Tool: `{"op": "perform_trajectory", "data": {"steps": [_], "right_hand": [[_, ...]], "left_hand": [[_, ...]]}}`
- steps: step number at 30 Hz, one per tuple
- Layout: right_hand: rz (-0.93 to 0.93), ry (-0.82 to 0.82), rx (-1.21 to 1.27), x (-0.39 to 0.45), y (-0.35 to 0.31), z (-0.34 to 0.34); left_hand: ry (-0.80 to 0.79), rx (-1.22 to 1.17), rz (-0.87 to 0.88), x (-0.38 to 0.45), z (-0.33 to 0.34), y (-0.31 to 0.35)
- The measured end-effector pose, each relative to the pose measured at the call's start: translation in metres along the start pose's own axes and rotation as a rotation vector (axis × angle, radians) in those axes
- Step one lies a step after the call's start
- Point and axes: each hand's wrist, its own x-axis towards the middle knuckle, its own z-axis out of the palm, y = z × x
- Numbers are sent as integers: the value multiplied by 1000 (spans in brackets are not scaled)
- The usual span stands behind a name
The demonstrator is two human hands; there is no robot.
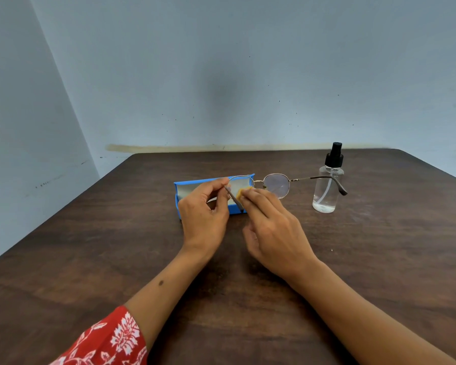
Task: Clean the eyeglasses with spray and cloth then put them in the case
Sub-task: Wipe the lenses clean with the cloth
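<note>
Two bare hands work together over the open blue rectangular eyeglass case [181, 192], which lies on the dark brown wooden table [90, 246] and serves as the landmark for everything else. Raised just above the case's right end, the thin gold-rimmed round eyeglasses [277, 184] are held off the table so both faces of a lens can be reached. The left hand [203, 209] pinches the frame at the left lens's hinge, fingers curled round the folded temple, apparently to steady the glasses against the rubbing. The right hand [271, 227] has its fingertips closed on a small yellow cleaning cloth [241, 192], pressing it to the left lens; wiping seems to be the step in hand. The other temple stretches out to the right of the case, crossing in front of the clear plastic spray bottle with a black pump top [328, 185], which stands upright well right of the case, probably set aside within easy reach. The case stays open, ready to receive the glasses.
</note>
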Motion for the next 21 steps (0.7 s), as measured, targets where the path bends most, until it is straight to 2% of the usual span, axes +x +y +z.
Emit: {"op": "perform_trajectory", "data": {"steps": [4, 9, 14, 18, 21], "right_hand": [[-65, -11, 54, 0, -3, 2], [32, -5, -14, 0, 1, 0], [-66, -39, 59, 1, -4, 2], [25, -19, -4, 1, 0, -1], [-21, -32, 32, 0, -2, 1]], "left_hand": [[-11, 7, 4, 0, -2, 0], [-10, -29, -21, 0, -1, -1], [-7, 12, 5, 0, -3, -1], [-14, -4, -6, 0, -1, -1], [-6, -11, -12, 0, 0, -1]]}}
